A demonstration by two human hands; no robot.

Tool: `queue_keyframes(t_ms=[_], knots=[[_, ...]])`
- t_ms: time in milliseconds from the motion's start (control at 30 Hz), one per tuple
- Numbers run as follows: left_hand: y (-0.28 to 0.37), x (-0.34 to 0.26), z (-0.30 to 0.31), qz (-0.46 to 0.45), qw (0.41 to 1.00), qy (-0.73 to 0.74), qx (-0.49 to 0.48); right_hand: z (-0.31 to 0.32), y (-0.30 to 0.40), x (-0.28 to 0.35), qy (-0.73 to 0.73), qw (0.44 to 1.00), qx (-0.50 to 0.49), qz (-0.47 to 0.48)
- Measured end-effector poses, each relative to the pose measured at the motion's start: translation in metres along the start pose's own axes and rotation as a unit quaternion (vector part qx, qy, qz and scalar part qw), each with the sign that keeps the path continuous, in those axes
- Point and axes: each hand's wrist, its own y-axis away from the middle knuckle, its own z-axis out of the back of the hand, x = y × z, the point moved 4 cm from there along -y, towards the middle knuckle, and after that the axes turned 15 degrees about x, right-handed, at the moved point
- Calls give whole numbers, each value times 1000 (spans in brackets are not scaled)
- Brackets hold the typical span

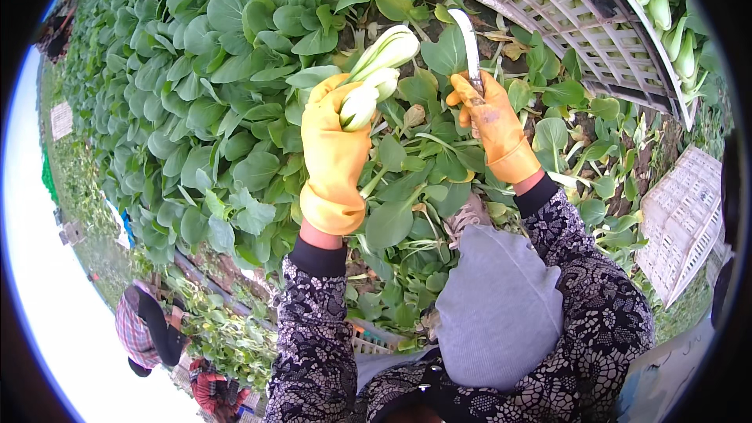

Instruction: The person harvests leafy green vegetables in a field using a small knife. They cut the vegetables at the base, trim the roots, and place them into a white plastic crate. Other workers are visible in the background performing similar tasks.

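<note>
My left hand (335, 153), in an orange rubber glove, grips a few cut bok choy heads (385, 56) with their pale stem bases turned up and to the right. My right hand (498, 123), gloved the same way and dirty at the thumb, holds a knife with a curved blade (468, 41), its tip pointing up and away from me. The blade is apart from the bok choy heads. Below and between both hands lie loose green leaves (393, 217), some yellowing. Dense standing bok choy plants (223, 64) fill the left, close by my left hand.
A white lattice plastic crate (617, 35) holding bok choy heads (684, 61) stands at upper right. Another pale crate (681, 226) lies at far right. My shoe (467, 217) is among the leaves. Two people (147, 329) work at lower left, beside a dark pipe (211, 285).
</note>
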Motion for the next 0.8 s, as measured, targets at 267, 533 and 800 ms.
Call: queue_keyframes(t_ms=[267,533,800], knots=[[127,-43,7,137,918,367,-56,-80,49,62,-74,930,322,159],[255,-88,50,71,904,387,-169,-173,129,112,91,886,439,123],[363,-112,57,-105,858,386,-324,-280,281,126,348,757,542,110]])
